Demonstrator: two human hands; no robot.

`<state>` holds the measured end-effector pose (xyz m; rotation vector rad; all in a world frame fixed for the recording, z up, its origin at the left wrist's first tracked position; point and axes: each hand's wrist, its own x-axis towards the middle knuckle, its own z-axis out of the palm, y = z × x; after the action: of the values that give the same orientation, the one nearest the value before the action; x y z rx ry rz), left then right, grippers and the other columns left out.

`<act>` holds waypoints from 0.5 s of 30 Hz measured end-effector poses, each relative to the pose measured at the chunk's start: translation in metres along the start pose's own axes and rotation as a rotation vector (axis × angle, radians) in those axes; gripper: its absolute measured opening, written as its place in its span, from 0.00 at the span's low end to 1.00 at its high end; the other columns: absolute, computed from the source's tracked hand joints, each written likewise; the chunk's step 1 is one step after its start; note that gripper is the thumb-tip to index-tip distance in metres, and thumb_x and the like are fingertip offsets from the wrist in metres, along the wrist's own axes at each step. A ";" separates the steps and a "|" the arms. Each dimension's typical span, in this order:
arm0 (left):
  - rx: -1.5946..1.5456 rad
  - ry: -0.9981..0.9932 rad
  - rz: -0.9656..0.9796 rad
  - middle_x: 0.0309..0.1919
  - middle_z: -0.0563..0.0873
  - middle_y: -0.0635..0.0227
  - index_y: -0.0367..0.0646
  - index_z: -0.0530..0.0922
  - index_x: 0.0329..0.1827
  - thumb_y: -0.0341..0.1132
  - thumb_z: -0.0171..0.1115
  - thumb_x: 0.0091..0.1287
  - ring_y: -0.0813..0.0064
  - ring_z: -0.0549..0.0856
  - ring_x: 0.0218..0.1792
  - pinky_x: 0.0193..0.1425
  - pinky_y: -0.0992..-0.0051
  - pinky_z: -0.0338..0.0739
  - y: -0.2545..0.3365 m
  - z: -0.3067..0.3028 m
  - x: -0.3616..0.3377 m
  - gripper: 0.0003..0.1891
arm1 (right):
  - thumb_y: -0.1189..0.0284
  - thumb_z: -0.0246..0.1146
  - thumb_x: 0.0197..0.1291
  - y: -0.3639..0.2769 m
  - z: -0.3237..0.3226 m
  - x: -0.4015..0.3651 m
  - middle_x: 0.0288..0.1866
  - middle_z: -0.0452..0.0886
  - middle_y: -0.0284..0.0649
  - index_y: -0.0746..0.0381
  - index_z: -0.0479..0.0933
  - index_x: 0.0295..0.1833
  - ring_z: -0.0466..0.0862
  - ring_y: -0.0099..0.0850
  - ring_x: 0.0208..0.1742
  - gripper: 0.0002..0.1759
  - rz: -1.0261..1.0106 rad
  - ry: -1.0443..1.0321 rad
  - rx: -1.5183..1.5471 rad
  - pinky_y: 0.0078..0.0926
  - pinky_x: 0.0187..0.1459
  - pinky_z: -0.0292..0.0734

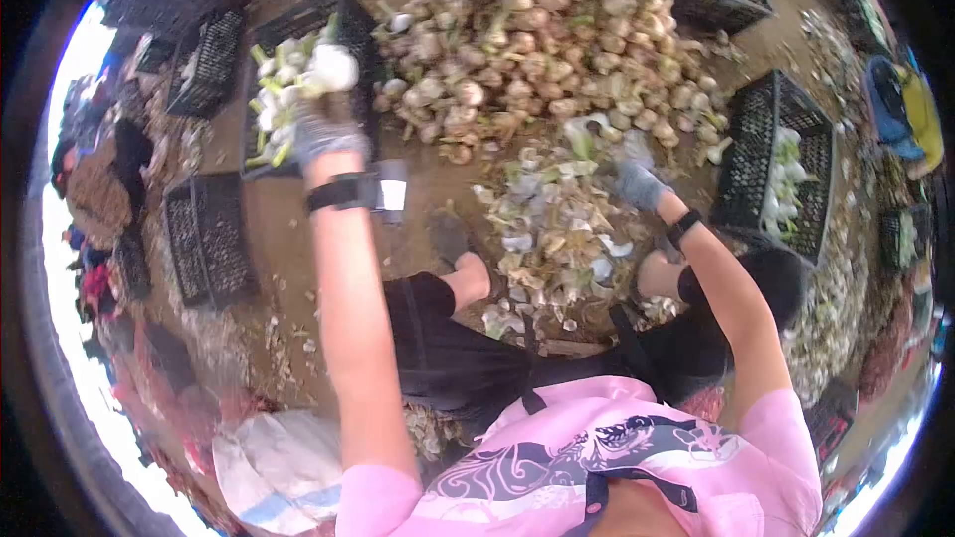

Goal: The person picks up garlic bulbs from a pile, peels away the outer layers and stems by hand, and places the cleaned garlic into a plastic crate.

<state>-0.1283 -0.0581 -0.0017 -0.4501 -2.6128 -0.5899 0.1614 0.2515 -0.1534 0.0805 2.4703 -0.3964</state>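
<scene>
Above a plastic crate (362, 48) placed seemingly for easy reach, the left hand (329, 129) held a garlic bulb (331, 69); the right hand's (640, 182) blurred grip was indiscernible.

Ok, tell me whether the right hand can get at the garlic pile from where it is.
Probably yes: the right hand is close to the near edge of the garlic pile, and nothing solid appears to stand between them, though blur hides whether it holds anything.
</scene>
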 end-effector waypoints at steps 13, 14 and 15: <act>-1.632 -0.656 -0.969 0.38 0.80 0.64 0.37 0.75 0.46 0.32 0.60 0.61 0.75 0.81 0.37 0.38 0.77 0.82 0.130 -0.037 -0.039 0.12 | 0.64 0.62 0.53 0.140 0.051 0.049 0.40 0.79 0.52 0.69 0.75 0.43 0.80 0.48 0.42 0.19 1.095 0.647 0.645 0.38 0.38 0.75; -1.585 -0.716 -0.960 0.38 0.81 0.65 0.38 0.75 0.46 0.33 0.60 0.61 0.75 0.81 0.36 0.36 0.78 0.80 0.137 -0.036 -0.051 0.12 | 0.65 0.57 0.57 0.146 0.040 0.050 0.44 0.78 0.53 0.67 0.72 0.49 0.78 0.45 0.46 0.19 1.146 0.552 0.625 0.35 0.42 0.74; -1.537 -0.775 -0.947 0.37 0.81 0.66 0.39 0.76 0.46 0.34 0.61 0.61 0.76 0.81 0.35 0.34 0.79 0.79 0.143 -0.035 -0.060 0.13 | 0.65 0.57 0.57 0.160 0.042 0.059 0.44 0.78 0.53 0.67 0.72 0.49 0.78 0.45 0.46 0.19 1.145 0.548 0.623 0.35 0.42 0.74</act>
<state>-0.0087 0.0347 0.0465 0.3394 -2.2000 -3.2327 0.1628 0.3890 -0.2623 1.9336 2.1996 -0.6293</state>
